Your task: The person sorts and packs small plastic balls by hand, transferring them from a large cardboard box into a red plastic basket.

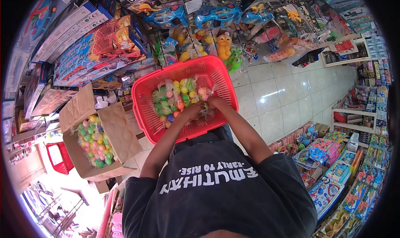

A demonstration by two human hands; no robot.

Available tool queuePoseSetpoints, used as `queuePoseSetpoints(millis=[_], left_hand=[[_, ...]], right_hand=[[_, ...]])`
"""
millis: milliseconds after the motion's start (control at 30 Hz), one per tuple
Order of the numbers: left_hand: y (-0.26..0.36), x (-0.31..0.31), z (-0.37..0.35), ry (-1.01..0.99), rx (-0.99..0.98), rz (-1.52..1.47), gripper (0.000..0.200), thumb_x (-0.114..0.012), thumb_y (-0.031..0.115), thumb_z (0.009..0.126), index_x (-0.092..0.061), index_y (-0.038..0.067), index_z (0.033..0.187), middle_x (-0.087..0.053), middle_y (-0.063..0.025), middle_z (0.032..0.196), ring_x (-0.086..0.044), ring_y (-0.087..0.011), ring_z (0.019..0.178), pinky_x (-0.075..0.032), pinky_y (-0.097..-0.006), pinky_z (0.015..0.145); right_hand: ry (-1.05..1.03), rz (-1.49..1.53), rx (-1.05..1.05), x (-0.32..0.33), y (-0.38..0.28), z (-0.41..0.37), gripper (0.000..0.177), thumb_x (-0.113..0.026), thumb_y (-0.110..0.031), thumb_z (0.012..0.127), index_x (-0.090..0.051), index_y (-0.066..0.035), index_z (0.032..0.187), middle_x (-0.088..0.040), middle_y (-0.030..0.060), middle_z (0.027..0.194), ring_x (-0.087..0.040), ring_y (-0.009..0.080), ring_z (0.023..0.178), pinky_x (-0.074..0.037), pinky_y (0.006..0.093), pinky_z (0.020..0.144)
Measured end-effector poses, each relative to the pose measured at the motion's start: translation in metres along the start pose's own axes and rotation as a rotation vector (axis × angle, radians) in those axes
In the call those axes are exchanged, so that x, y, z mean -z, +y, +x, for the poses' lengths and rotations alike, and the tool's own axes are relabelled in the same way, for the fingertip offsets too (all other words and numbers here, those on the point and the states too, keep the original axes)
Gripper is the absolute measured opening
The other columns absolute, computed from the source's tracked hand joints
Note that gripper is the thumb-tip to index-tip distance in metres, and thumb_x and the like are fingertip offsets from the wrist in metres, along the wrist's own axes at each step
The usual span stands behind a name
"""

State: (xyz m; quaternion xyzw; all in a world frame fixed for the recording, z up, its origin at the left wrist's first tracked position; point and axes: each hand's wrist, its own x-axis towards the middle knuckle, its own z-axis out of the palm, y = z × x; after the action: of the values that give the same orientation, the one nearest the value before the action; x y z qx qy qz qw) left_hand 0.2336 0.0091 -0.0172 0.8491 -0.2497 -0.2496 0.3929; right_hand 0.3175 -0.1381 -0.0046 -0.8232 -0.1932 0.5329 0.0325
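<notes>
A red plastic basket point(143, 85) with slotted walls stands in front of my body. Inside it lie several small toy balls point(170, 94) in green, yellow, pink and orange, wrapped in clear plastic. My left hand point(194, 111) reaches into the basket's near right part, its fingers bent at the wrapping. Close beside it, my right hand point(213, 102) is closed too, its fingers pointing inward and partly hidden. Between the two hands there is a crumpled clear plastic bag point(204, 111), which both seem to pinch.
Left of the basket, an open cardboard box point(75, 152) holds more coloured balls point(96, 144). Boxed toys point(96, 50) are stacked at the upper left. Packaged dinosaur toys point(218, 17) line the far side. Tiled floor point(275, 94) extends right, towards shelves of packaged goods point(368, 154).
</notes>
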Motion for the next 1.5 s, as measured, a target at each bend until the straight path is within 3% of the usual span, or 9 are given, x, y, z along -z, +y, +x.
queuePoseSetpoints(millis=[333, 400, 533, 833, 967, 1133, 1267, 1333, 1500], left_hand=[[-0.006, -0.011, 0.001, 0.002, 0.020, 0.093, 0.039, -0.060, 0.011, 0.073, -0.055, 0.007, 0.112, -0.039, -0.0125, 0.126, -0.048, -0.0307, 0.106, -0.040, -0.0361, 0.091], [-0.007, -0.009, -0.001, 0.010, 0.030, 0.073, 0.039, -0.060, 0.011, 0.073, -0.056, 0.007, 0.111, -0.041, -0.0129, 0.124, -0.049, -0.0305, 0.106, -0.040, -0.0361, 0.090], [-0.012, -0.007, -0.006, 0.104, -0.054, -0.001, 0.033, -0.058, 0.009, 0.072, -0.057, 0.005, 0.105, -0.047, -0.0145, 0.115, -0.051, -0.0308, 0.101, -0.041, -0.0359, 0.088], [0.001, 0.027, -0.007, 0.407, 0.356, -0.068, 0.047, -0.057, 0.010, 0.072, -0.042, 0.005, 0.116, -0.048, -0.0198, 0.108, -0.050, -0.0379, 0.098, -0.044, -0.0409, 0.081], [-0.008, 0.023, -0.002, 0.434, 0.224, -0.051, 0.055, -0.059, 0.011, 0.071, -0.035, 0.005, 0.121, -0.044, -0.0218, 0.112, -0.048, -0.0385, 0.100, -0.044, -0.0414, 0.082], [-0.014, 0.018, -0.001, 0.400, 0.124, -0.070, 0.053, -0.064, 0.011, 0.068, -0.042, 0.005, 0.116, -0.041, -0.0171, 0.116, -0.046, -0.0348, 0.106, -0.042, -0.0391, 0.087], [-0.008, 0.022, -0.004, 0.345, 0.146, -0.078, 0.047, -0.065, 0.012, 0.068, -0.048, 0.005, 0.111, -0.042, -0.0154, 0.116, -0.046, -0.0328, 0.107, -0.040, -0.0373, 0.090], [-0.010, 0.022, -0.004, 0.352, 0.187, -0.093, 0.039, -0.065, 0.015, 0.069, -0.054, 0.004, 0.104, -0.043, -0.0153, 0.115, -0.047, -0.0312, 0.106, -0.040, -0.0358, 0.090], [-0.007, 0.024, -0.004, 0.337, 0.197, -0.049, 0.030, -0.061, 0.020, 0.073, -0.058, 0.003, 0.098, -0.045, -0.0148, 0.114, -0.049, -0.0298, 0.103, -0.041, -0.0348, 0.089]], right_hand=[[0.703, -0.241, 0.138, 0.026, -0.011, -0.003, 0.053, -0.068, -0.020, 0.066, -0.044, -0.001, 0.109, -0.056, 0.0184, 0.106, -0.058, 0.0302, 0.094, -0.048, 0.0407, 0.075], [0.454, -0.046, 0.070, 0.019, -0.011, -0.002, 0.064, -0.069, -0.022, 0.067, -0.035, -0.001, 0.117, -0.056, 0.0188, 0.105, -0.057, 0.0318, 0.093, -0.048, 0.0413, 0.076], [0.659, 0.316, 0.109, 0.006, -0.015, 0.003, 0.045, -0.067, -0.020, 0.069, -0.048, -0.005, 0.107, -0.058, 0.0163, 0.102, -0.058, 0.0290, 0.093, -0.048, 0.0408, 0.076], [0.294, 0.435, 0.333, 0.010, -0.019, 0.012, 0.032, -0.067, -0.018, 0.067, -0.057, 0.000, 0.092, -0.060, 0.0160, 0.094, -0.060, 0.0281, 0.084, -0.047, 0.0367, 0.073], [0.348, 0.340, 0.426, -0.003, 0.000, 0.037, 0.033, -0.064, -0.015, 0.069, -0.056, 0.000, 0.097, -0.061, 0.0135, 0.087, -0.061, 0.0244, 0.082, -0.048, 0.0326, 0.073], [0.124, 1.140, 0.283, 0.006, 0.003, 0.013, 0.032, -0.060, -0.005, 0.071, -0.053, -0.003, 0.102, -0.061, 0.0124, 0.082, -0.061, 0.0214, 0.082, -0.048, 0.0299, 0.075], [0.220, 1.021, 0.221, 0.014, 0.002, 0.002, 0.034, -0.060, -0.002, 0.069, -0.052, -0.003, 0.102, -0.060, 0.0151, 0.082, -0.061, 0.0211, 0.080, -0.049, 0.0311, 0.071], [0.522, 0.350, 0.181, 0.014, 0.000, 0.001, 0.031, -0.063, -0.015, 0.071, -0.054, -0.001, 0.097, -0.061, 0.0190, 0.088, -0.061, 0.0312, 0.081, -0.049, 0.0372, 0.072], [0.344, 0.197, 0.054, 0.020, -0.015, -0.009, 0.036, -0.068, -0.017, 0.065, -0.057, -0.003, 0.096, -0.061, 0.0189, 0.093, -0.060, 0.0292, 0.087, -0.049, 0.0384, 0.072]])
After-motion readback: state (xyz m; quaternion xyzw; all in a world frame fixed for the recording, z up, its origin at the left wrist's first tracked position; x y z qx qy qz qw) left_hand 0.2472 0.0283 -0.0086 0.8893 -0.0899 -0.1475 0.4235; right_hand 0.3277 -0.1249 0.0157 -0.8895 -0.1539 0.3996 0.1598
